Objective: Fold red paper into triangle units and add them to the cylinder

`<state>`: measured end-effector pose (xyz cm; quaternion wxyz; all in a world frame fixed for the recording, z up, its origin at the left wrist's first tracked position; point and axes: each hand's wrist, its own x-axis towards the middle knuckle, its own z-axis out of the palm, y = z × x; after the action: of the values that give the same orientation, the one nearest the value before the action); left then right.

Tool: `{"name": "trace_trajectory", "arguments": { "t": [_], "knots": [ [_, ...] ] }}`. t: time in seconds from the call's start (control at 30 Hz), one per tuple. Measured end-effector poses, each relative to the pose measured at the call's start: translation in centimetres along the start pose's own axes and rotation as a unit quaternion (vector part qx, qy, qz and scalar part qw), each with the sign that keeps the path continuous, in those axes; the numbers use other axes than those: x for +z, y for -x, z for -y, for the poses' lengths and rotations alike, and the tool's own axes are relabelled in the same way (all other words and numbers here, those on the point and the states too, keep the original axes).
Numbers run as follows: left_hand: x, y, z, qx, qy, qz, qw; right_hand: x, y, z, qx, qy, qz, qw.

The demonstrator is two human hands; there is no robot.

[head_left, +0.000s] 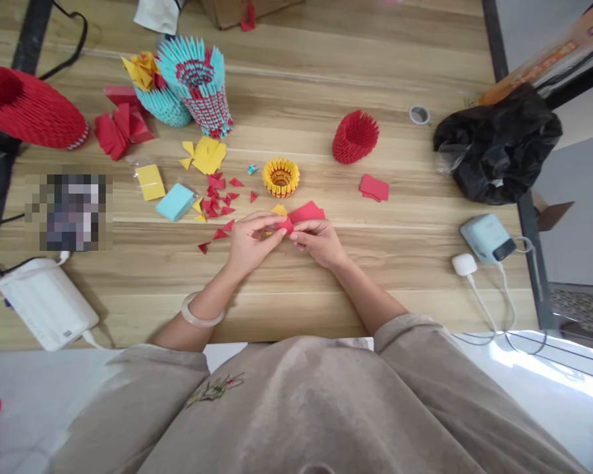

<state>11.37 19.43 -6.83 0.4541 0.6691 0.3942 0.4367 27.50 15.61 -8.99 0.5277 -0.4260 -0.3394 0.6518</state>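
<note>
My left hand [250,243] and right hand [323,241] pinch a small red paper piece [286,225] between them. Just beyond my right hand lie red sheets [308,210]; beside and past my left hand, red triangles [214,195] scatter on the worktop [395,250]. Farther out, ahead of both hands, sits a yellow ring [281,187], then a red bowl shape [348,145] beyond my right.
</note>
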Motion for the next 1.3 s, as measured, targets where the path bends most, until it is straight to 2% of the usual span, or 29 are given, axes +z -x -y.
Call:
{"name": "trace_trajectory", "arguments": {
  "t": [0.17,0.3,0.57,0.83,1.0,1.1,1.17,1.3],
  "knots": [
    [-0.1,0.0,-0.1,0.052,-0.014,0.016,0.998,0.0,0.1,0.1,0.005,-0.002,0.001,1.0],
    [-0.1,0.0,-0.2,0.066,-0.016,0.022,0.997,0.0,0.1,0.3,-0.002,-0.002,0.002,1.0],
    [0.2,0.2,-0.2,0.049,-0.034,-0.002,0.998,0.4,0.2,0.5,-0.011,-0.011,-0.02,1.0],
    [0.7,0.5,-0.7,0.022,-0.031,-0.022,0.999,0.4,0.3,-0.3,-0.061,-0.033,-0.05,0.996],
    [1.1,0.7,-0.7,0.008,0.0,-0.046,0.999,0.8,0.6,-0.3,-0.083,0.035,-0.086,0.992],
    [1.3,0.8,-0.6,-0.043,0.045,-0.062,0.996,1.0,1.1,-0.1,-0.144,0.14,-0.125,0.972],
    [1.4,0.8,-0.4,-0.084,0.075,-0.062,0.992,1.0,1.4,0.1,-0.202,0.236,-0.13,0.942],
    [1.2,0.6,-0.1,-0.134,0.108,-0.058,0.983,0.5,1.6,0.3,-0.293,0.377,-0.069,0.876]
  ]
}}
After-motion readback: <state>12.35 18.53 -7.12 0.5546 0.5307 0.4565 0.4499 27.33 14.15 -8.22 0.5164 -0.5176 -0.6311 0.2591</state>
